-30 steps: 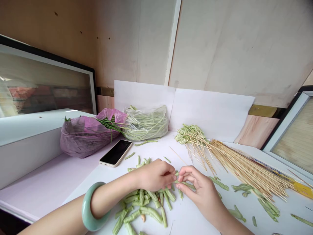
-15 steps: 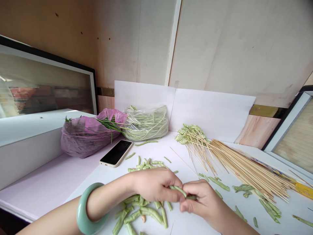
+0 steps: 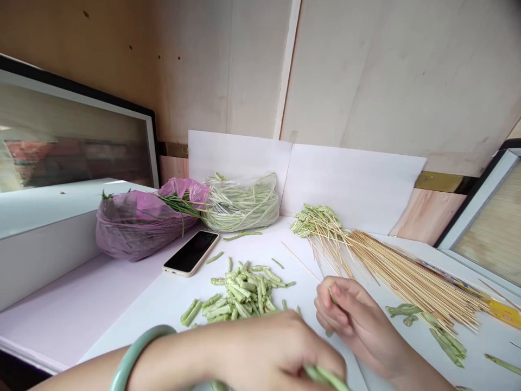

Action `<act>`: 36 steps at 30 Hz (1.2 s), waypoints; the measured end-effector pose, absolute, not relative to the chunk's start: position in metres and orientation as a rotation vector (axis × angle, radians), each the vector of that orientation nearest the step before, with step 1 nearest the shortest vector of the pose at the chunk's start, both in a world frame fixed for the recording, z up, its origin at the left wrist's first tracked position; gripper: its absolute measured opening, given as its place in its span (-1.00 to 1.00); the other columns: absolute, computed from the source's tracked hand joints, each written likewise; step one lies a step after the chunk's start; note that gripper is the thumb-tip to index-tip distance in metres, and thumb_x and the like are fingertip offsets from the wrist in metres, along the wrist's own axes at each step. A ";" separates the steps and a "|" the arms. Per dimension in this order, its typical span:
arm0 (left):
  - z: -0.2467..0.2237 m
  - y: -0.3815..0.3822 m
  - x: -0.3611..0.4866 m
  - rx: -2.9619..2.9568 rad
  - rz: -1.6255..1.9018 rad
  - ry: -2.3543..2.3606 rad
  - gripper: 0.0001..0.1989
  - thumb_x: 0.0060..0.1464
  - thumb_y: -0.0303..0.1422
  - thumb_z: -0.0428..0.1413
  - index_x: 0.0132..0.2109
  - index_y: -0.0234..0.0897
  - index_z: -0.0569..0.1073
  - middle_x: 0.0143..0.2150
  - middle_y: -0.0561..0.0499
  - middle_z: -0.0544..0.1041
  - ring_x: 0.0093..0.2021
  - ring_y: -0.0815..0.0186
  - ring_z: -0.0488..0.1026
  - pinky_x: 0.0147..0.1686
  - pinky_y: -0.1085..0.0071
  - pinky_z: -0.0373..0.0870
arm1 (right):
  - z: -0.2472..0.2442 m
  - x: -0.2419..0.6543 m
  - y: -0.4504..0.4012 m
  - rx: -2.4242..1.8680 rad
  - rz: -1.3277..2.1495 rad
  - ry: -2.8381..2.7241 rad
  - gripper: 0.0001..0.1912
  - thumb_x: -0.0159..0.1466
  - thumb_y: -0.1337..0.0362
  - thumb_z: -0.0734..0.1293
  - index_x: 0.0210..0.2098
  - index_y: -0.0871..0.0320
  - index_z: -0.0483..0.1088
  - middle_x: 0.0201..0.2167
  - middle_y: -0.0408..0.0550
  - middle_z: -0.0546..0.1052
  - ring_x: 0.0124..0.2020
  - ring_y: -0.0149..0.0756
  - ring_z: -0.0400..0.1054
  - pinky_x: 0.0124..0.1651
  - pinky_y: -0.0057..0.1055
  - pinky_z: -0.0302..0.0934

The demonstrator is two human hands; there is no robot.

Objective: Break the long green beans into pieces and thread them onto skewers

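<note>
a length of long bean (image 3: 325, 377) is clamped in the grip of the left hand (image 3: 268, 353) at the bottom edge of the frame (a pale jade bangle (image 3: 138, 353) is worn on that wrist). the right hand (image 3: 352, 315), right of centre, is held with its grip closed together on what appears to be a thin green sliver (image 3: 332, 296), too small to be sure of. cut bean pieces (image 3: 240, 293) are heaped at centre on the white table (image 3: 134, 326), and bamboo skewers (image 3: 407, 277) are fanned out to the right. the smooth bean could be let slip by a loose pinch, and fingers could be pricked by the sharp skewer tips.
</note>
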State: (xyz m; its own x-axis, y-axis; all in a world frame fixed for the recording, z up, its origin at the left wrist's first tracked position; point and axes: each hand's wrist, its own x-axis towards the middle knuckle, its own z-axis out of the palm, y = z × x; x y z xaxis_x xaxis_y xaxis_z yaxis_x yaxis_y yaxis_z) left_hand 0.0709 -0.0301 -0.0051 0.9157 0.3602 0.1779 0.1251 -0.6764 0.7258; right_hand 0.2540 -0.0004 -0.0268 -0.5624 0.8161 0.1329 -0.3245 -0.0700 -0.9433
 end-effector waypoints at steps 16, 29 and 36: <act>0.004 0.000 0.053 2.869 -0.009 1.346 -0.71 0.07 -0.16 0.07 -0.25 -0.31 0.48 -0.30 -0.11 0.52 -0.30 0.15 0.49 -0.40 0.36 0.35 | -0.043 0.247 0.011 -1.021 1.365 -1.613 -0.49 0.11 0.14 0.38 0.06 0.06 0.40 -0.33 -0.11 0.34 -0.36 -0.31 0.27 -0.11 -0.22 0.20; -0.011 -0.007 0.065 3.060 0.322 1.111 -0.70 0.23 -0.19 -0.10 -0.28 -0.32 0.37 -0.42 -0.03 0.45 -0.48 0.30 0.42 -0.54 0.41 0.24 | -0.050 0.240 0.005 -0.811 1.449 -1.603 -0.67 0.12 0.19 0.42 -0.43 0.10 0.14 -0.56 -0.27 0.38 -0.54 -0.46 0.29 -0.43 -0.46 0.14; 0.004 -0.003 0.051 2.728 0.409 0.660 -0.80 0.20 -0.32 -0.02 -0.33 -0.31 0.41 -0.42 0.00 0.47 -0.44 0.39 0.37 -0.41 0.49 0.26 | -0.033 0.248 0.005 -0.941 1.723 -1.863 -0.54 0.06 -0.10 0.38 -0.55 0.20 0.28 -0.72 -0.32 0.22 -0.76 -0.64 -0.11 -0.69 -0.53 -0.27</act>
State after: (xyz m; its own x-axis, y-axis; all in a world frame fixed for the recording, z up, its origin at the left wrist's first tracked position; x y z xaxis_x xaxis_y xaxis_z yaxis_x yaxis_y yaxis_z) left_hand 0.0510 -0.0029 0.0039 0.8537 0.4806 0.2007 0.3940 -0.8479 0.3548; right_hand 0.2484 0.0046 -0.0332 -0.6762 0.7248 -0.1320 0.1885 -0.0030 -0.9821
